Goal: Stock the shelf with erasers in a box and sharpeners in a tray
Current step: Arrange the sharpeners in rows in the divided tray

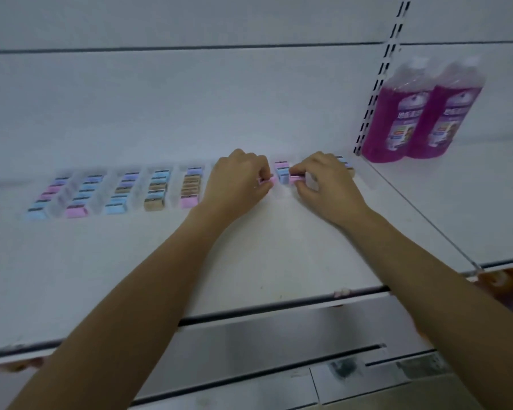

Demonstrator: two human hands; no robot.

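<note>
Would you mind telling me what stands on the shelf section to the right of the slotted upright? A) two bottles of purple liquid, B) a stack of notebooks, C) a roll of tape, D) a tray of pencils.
A: two bottles of purple liquid stand side by side just right of the slotted upright, while both hands work at the rows of small erasers left of it.

Both bare arms reach forward; left hand point(239, 180) and right hand point(323, 180) each have their fingers pinched closed, knuckles up
</note>
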